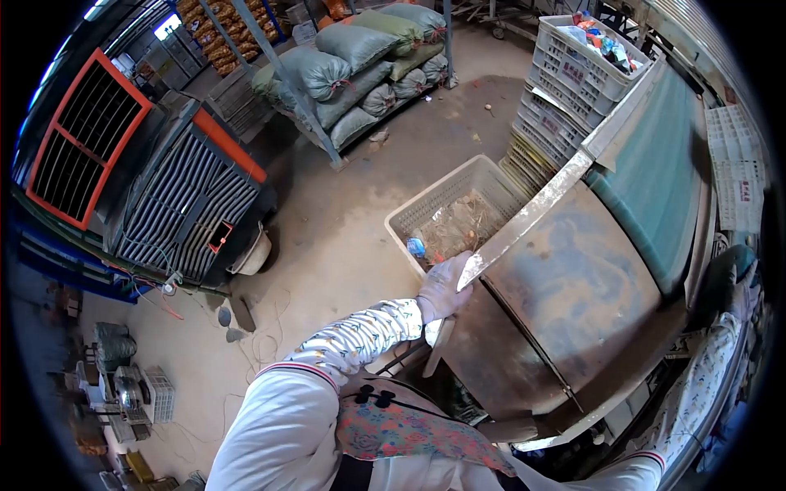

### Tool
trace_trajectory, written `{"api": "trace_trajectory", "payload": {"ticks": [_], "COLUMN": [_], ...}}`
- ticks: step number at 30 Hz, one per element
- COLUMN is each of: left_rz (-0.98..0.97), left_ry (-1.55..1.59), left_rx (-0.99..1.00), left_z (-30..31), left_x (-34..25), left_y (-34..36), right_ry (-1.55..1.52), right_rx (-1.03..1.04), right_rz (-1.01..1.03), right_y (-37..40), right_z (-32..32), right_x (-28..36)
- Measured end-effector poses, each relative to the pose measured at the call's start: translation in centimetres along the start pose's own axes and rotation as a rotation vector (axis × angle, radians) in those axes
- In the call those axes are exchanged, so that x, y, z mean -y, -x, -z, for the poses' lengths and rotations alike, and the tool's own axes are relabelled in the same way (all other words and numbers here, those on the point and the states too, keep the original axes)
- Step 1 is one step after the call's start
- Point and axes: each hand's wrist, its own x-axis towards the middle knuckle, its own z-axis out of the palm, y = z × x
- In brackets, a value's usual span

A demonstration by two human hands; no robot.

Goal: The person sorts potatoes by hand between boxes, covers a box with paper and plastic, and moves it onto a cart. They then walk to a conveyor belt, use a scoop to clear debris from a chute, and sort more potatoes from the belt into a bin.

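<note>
My left hand (444, 288), in a pale thin glove, is closed around the near end of a worn white metal rim (532, 214). This rim borders a machine table with a stained metal plate (565, 278) and a green belt (651, 176) beyond it. On the far right my right hand (742, 299) is small and distorted at the edge of view, by the table's far side; its fingers cannot be made out. Just beyond my left hand, a pale plastic crate (395, 222) on the floor holds brown debris and a blue wrapper (416, 247).
Stacked crates (550, 110) stand behind the belt, the top one full of coloured scraps. Filled sacks (352, 45) lie on a metal rack at the back. At left stands a machine with an orange frame (98, 196). Thin cords (262, 348) trail over the floor.
</note>
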Motion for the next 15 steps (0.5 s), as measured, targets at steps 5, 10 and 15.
{"api": "trace_trajectory", "payload": {"ticks": [5,10,15], "left_rz": [0.002,-0.005,-0.064], "left_ry": [-0.014,0.069,0.197], "left_rx": [-0.019,-0.047,-0.113], "left_z": [-0.4,-1.0,-2.1], "left_x": [0.2,0.9,2.1], "left_y": [0.4,0.4,0.2], "right_ry": [0.115,0.286,0.025], "right_rx": [-0.024,-0.198,-0.033], "right_rz": [0.009,0.142,0.376], "right_y": [3.5,8.3,17.6], "right_z": [0.1,-1.3,1.2], "right_x": [1.0,1.0,9.6]}}
